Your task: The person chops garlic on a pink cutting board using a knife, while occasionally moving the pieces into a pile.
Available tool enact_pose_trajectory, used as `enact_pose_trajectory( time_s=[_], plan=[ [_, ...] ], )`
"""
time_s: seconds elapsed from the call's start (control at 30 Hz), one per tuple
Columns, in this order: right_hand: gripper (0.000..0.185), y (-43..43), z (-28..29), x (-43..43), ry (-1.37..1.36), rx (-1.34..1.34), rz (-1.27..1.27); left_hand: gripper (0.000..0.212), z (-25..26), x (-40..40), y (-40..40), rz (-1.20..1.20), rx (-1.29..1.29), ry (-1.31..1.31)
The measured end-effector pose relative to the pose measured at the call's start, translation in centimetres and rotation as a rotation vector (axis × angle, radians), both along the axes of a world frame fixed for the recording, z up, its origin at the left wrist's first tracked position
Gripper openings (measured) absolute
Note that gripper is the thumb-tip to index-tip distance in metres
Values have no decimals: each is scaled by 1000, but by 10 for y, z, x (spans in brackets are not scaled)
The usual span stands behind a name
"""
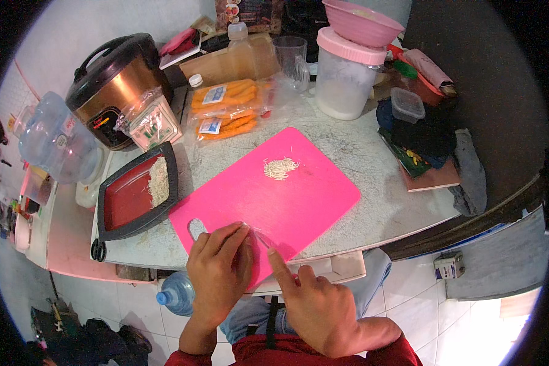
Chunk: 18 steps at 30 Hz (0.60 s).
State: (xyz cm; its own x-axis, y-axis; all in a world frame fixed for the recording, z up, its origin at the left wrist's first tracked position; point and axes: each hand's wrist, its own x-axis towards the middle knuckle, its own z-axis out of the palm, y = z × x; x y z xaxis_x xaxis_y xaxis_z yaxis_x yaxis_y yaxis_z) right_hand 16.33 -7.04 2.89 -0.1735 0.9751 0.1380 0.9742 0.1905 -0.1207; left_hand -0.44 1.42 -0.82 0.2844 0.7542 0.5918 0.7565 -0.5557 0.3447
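A bright pink plastic cutting board [238,187] lies at an angle over the table's front edge. My left hand [219,261] is on its near part, fingers bunched and tips down on a small pale piece [244,224] that they mostly hide. My right hand [313,299] grips a small knife [262,239], index finger stretched along the back of its blade. The blade is beside my left fingertips, with a few thin slivers near it. Farther up the board sits a small pile of short pale slivers [280,168]. More slivers [159,183] lie in a black-rimmed dish [127,196] to the left.
Behind the board are bagged orange food sticks [228,100], a rice cooker [119,87], a packet [153,126], and a clear mug [293,59]. A pink-lidded tub [345,78] carries a pink bowl [363,23]. Dark cloth [421,132] and booklets [427,176] lie right; an open drawer [347,267] juts out below.
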Motion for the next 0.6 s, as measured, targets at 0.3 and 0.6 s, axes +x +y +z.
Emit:
enact_pose_trajectory(
  time_s=[0.3,0.6],
  plan=[
    [67,4,-9,9,124,23,10,26,2,1,-1,2,-2,-5],
    [65,11,-13,0,142,66,35,24,4,2,-3,20,-65,-15]
  ],
)
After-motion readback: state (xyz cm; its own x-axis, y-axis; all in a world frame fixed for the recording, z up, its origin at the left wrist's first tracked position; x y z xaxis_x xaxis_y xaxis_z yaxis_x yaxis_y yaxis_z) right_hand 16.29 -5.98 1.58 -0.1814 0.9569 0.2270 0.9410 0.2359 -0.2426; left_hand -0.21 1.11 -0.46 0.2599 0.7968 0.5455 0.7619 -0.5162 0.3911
